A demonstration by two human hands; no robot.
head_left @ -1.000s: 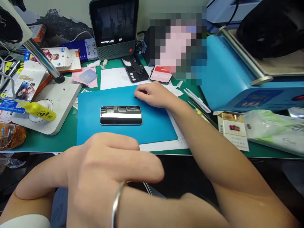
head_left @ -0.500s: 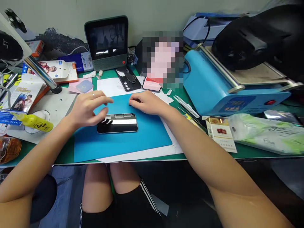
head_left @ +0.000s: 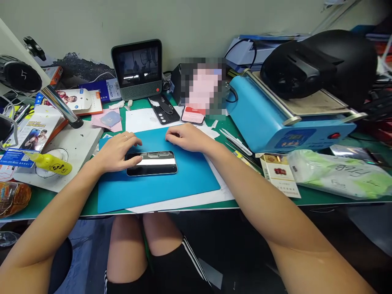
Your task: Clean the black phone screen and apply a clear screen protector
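Note:
A smartphone [head_left: 156, 164] lies flat, dark glossy face up, on a blue work mat [head_left: 159, 192]. A bright reflection runs across its face. At its left end is my left hand [head_left: 118, 152], palm down, with a ring on one finger. The thumb reaches over the phone's edge and the other fingers are spread above the mat; nothing is gripped. My right hand [head_left: 185, 136] rests at the mat's far right part, apart from the phone. Its fingers are loosely curled, and no object shows in them.
Behind the mat stand a smart display [head_left: 137, 69], a black phone back cover [head_left: 163, 109] and a phone with a lit screen [head_left: 193, 115]. Right: a blue heating machine [head_left: 257, 118], a cigarette box [head_left: 278, 173], a plastic packet [head_left: 339, 173]. Left: a yellow bottle [head_left: 53, 163], a lamp post [head_left: 63, 107].
My left hand has lowered, its thumb now over the phone's left end. My right hand stays about where it was. The whole view has shifted slightly.

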